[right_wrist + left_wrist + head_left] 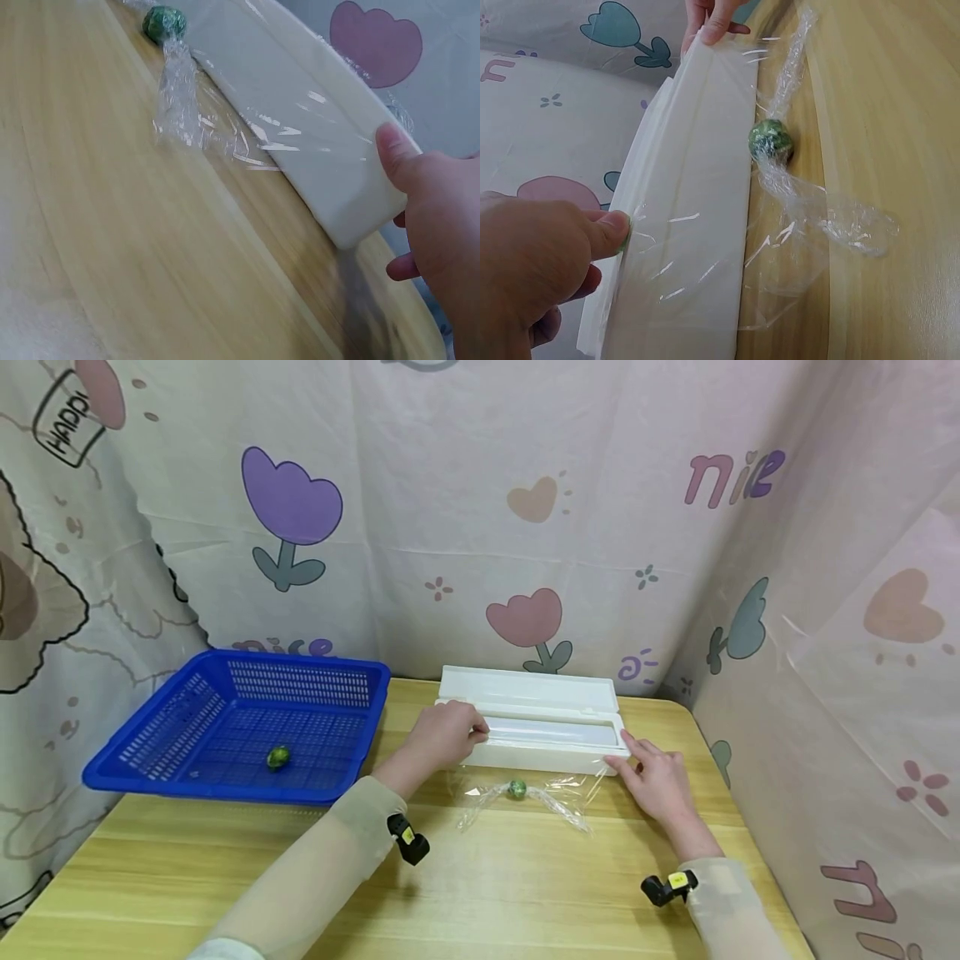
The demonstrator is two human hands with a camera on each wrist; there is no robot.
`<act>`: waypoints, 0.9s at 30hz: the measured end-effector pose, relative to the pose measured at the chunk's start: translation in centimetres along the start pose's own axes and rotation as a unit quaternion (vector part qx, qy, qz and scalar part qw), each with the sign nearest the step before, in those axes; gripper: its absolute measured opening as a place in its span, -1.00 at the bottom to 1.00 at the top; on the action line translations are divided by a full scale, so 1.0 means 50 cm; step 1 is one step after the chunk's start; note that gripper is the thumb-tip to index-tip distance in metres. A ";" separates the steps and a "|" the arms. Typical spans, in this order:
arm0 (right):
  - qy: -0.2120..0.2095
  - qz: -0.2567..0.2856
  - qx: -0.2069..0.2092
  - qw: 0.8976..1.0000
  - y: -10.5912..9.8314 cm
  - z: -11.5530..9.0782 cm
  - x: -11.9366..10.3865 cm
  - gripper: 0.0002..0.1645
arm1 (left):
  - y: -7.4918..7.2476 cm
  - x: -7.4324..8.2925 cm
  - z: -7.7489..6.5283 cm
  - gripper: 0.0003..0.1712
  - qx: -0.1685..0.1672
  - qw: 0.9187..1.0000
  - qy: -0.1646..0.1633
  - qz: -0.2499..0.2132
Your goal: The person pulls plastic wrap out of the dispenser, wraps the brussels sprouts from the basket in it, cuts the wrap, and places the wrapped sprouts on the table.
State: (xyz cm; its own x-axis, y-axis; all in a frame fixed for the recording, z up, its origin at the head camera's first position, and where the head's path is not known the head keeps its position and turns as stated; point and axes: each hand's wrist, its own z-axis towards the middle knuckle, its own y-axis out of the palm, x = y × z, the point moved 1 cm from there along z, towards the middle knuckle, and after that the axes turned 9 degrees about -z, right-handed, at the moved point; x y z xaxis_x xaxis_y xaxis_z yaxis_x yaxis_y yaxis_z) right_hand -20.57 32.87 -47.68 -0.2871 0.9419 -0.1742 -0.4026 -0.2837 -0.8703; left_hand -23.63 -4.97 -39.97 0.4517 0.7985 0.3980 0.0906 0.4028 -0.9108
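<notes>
A long white cling film dispenser box (547,757) stands on the table with its lid (528,687) raised behind and a roll of film (555,730) inside. My left hand (448,732) is at its left part, thumb and fingers pinching a small green slider (625,234) on the box's edge; the slider is mostly hidden by the thumb. At the other end my right hand (660,781) grips the box corner, thumb on the front rim. Clear cling film (784,262) hangs over the front, its twisted ends spreading from a mottled green ball (517,789) wrapped in it.
A blue plastic basket (360,727) stands on the left of the wooden table (525,893), holding another mottled green ball (278,757). Behind and beside the table hangs a printed curtain (435,502).
</notes>
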 end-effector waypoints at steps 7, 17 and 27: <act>0.001 -0.011 0.007 1.000 -0.001 -0.005 0.005 -0.27 | 0.004 -0.001 0.003 -0.88 0.009 0.999 0.032 0.002; 0.002 0.000 -0.002 1.000 0.003 -0.005 -0.001 -0.26 | -0.010 -0.020 -0.009 -0.89 0.005 0.998 0.043 0.034; -0.008 0.010 0.018 1.000 0.009 -0.005 0.006 -0.29 | -0.041 -0.068 -0.044 -0.91 -0.006 0.999 -0.003 0.046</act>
State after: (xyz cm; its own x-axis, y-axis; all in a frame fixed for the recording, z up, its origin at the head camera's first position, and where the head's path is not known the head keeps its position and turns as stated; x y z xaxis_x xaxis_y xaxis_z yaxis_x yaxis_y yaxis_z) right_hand -20.63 33.05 -48.25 -0.3084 0.9333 -0.1841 -0.4283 -0.3091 -0.8491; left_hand -23.41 -9.47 -39.68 0.4538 0.8343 0.3131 0.0597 0.3221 -0.9448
